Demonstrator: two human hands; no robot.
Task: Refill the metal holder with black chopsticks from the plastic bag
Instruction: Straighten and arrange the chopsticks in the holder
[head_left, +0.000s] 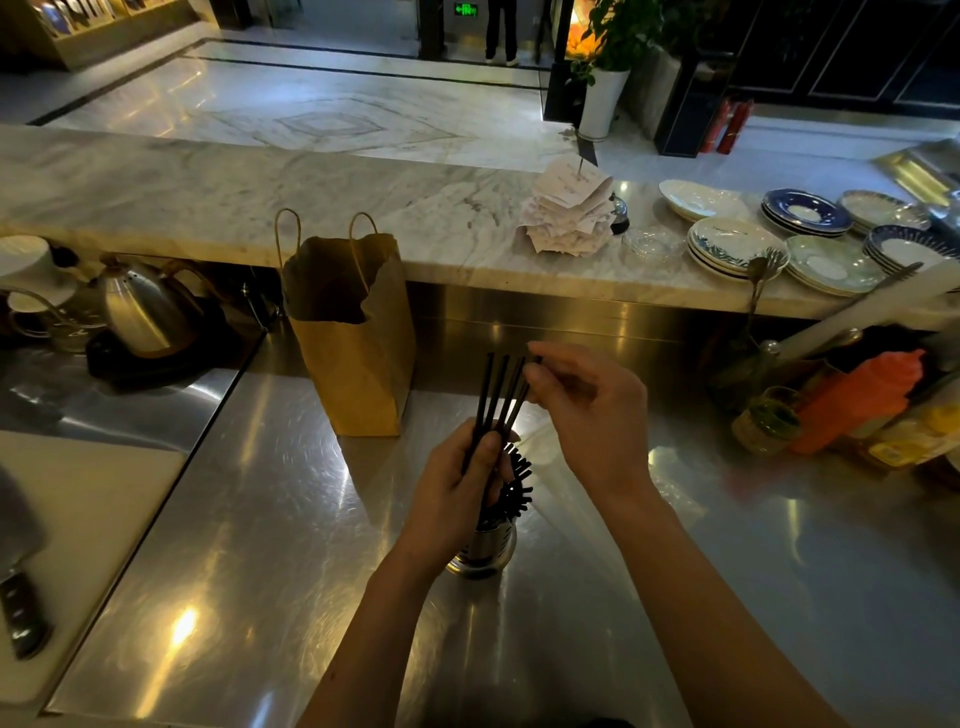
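Two bare forearms reach in from the near edge over a steel counter (270, 545). Metal holder (483, 553) stands upright on the counter between them, already holding black chopsticks whose ends fan out at its rim (519, 486). Left hand (457, 493) is right above the holder, grip closed around the lower part of a small bundle of black chopsticks (498, 395) standing nearly upright, tops splayed a little. Right hand (587, 410) is higher and just to the right, thumb and forefinger pinching the top ends of that bundle; other fingers loosely curled. Clear plastic bag (670, 488) lies flat on the counter under the right wrist, hard to make out against the glare.

Left edge: white cutting board (88, 530) with a knife handle (23, 613) on it. Behind the hands, a brown paper bag (358, 358) stands open, twine handles up. Further left, a steel kettle (140, 312) on a dark base. Right side: orange squeeze bottle (857, 405) and a small jar (769, 421) close together. On the marble ledge (208, 197) beyond: a spike of paper receipts (569, 213), then stacks of plates (732, 247) to the right. Far back, marble floor (322, 109) and a potted plant (608, 67).
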